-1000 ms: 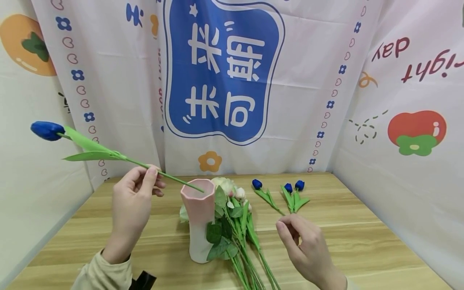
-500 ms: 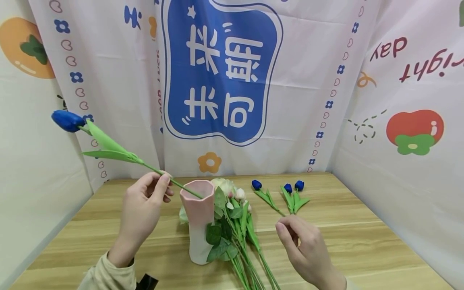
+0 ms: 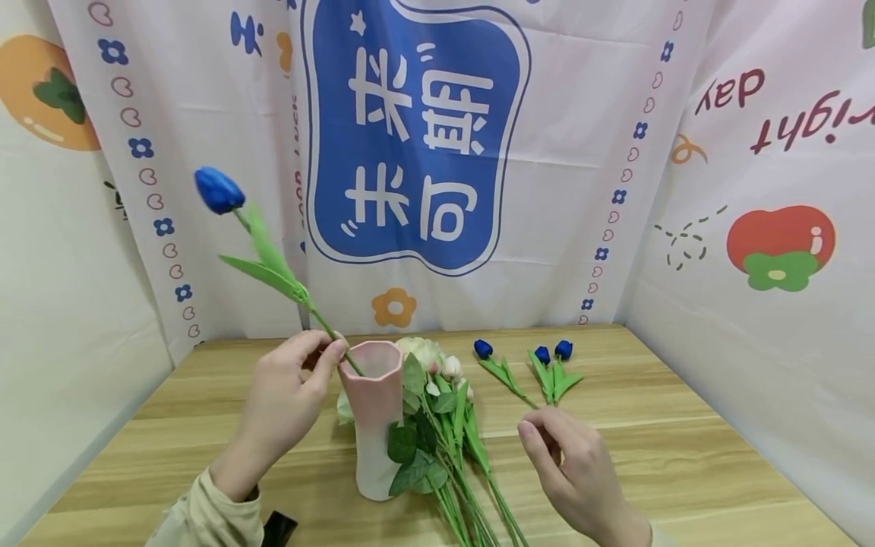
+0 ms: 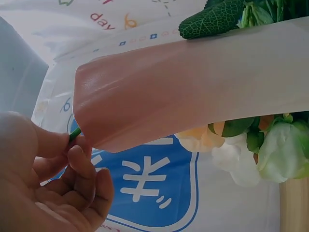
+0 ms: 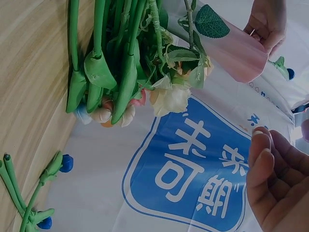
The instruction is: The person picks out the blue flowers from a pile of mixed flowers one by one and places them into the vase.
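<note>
- Head: looks forward and down to the table's (image 3: 666,433) far edge.
- Left wrist: sideways, close by the vase (image 4: 135,96).
- Right wrist: sideways, farther off; all three share the vase.

Soft, even light is filling the head view, brightening the cloth backdrop (image 3: 567,213) and the worktop (image 3: 656,441), with only faint shading gathering along the folds. Wide-angle stretch is pulling at the outer edges, and the blue tulip (image 3: 220,190) is looking slightly soft. Both wrist views are coming out dimmer and greyer: the vase (image 4: 135,96) is catching a faint sheen, the left hand (image 4: 63,179) is looking shaded, and a whitish glare is showing above the right hand (image 5: 282,179).
</note>
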Motion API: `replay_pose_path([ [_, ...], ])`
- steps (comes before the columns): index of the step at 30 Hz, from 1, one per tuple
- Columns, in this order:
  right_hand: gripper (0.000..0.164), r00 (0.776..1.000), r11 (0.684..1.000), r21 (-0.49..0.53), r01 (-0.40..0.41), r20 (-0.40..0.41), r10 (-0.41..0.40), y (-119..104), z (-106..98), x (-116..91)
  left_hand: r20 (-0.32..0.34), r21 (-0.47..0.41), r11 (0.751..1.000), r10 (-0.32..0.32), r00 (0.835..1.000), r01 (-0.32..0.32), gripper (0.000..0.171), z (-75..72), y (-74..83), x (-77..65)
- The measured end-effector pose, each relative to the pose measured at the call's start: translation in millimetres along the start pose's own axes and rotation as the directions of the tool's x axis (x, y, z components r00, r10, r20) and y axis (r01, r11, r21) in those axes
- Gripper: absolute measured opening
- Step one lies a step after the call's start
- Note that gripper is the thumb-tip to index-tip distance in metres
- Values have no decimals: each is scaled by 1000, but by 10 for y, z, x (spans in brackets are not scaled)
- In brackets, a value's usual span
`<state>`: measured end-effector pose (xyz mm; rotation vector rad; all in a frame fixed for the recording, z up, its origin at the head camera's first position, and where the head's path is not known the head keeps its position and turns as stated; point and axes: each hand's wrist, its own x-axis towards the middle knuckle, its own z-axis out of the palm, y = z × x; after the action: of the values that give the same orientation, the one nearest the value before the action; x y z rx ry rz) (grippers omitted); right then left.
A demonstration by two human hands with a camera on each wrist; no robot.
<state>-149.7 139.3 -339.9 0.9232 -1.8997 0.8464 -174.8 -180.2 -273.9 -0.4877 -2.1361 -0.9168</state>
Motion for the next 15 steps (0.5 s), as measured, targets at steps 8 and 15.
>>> replay_pose_path([
  [8, 20, 1000, 1000, 0, 5, -3, -5, 7, 8, -5, 70, 77, 993, 81, 994, -87, 14, 77, 18, 23],
  [15, 21, 1000, 1000, -15, -20, 3, 20, 5, 13, -13, 120, 71, 991, 106, 987, -115, 14, 103, 25, 45],
])
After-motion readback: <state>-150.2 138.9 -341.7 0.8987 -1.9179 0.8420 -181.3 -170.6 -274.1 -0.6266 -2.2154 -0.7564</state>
